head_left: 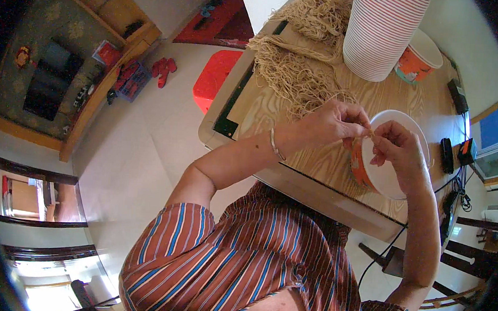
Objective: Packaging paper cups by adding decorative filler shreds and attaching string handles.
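Over the near tub [390, 178], head view: left hand [345, 124] and right hand [399, 146] seem to pinch a thin tan strand [371, 134], fingertips pressed together.
Tan heap [305, 76], far left: loose; much apparently left.
Near tub: white lining visible, partly hidden.
Far stack [382, 35]: nested tubs.
Far-right tub [412, 67]: contents unclear.

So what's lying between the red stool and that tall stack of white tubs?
In the head view, the edge of the wooden table, then tangled tan strands, lie between the red stool and the tall stack.
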A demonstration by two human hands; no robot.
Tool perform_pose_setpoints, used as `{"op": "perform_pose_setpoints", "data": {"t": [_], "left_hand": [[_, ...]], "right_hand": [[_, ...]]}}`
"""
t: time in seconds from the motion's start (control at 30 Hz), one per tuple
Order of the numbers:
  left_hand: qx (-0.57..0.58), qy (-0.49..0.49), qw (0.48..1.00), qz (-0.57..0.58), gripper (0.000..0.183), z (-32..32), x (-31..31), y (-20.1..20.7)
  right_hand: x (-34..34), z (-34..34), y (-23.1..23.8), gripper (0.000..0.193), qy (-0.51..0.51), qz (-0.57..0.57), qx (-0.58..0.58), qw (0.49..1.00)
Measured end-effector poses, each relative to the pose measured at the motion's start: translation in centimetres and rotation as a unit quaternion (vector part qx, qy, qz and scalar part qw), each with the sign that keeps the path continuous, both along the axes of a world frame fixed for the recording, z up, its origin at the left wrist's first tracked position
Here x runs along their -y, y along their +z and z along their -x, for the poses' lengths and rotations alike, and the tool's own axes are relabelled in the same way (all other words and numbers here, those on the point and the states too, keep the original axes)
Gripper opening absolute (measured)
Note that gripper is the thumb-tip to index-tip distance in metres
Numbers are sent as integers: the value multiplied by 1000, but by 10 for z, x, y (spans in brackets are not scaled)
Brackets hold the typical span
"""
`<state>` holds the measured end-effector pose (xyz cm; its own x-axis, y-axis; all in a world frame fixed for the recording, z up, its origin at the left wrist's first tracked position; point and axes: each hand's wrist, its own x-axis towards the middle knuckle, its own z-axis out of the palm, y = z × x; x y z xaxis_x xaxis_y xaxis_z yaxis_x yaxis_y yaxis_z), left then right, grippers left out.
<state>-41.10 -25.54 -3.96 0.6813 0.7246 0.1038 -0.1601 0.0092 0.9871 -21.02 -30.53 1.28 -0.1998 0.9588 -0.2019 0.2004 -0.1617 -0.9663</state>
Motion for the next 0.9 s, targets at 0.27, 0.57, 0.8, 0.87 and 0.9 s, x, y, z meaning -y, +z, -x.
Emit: {"op": "perform_pose_setpoints", "data": {"t": [0.27, 0.57, 0.8, 0.87, 0.9], "left_hand": [[94, 23, 986, 137, 8, -6, 6, -8], [54, 44, 990, 123, 11, -3, 12, 3], [62, 41, 992, 104, 13, -3, 12, 2], [58, 38, 993, 96, 13, -4, 11, 2], [52, 35, 995, 79, 13, -3, 10, 2]], "right_hand": [[1, 1, -8, 7, 10, -13, 38, 999], [8, 3, 4, 19, 14, -140, 45, 989], [11, 10, 9, 12, 22, -166, 126, 978], [10, 10, 9, 12, 24, -172, 141, 975], [10, 10, 9, 12, 22, -176, 148, 973]]}}
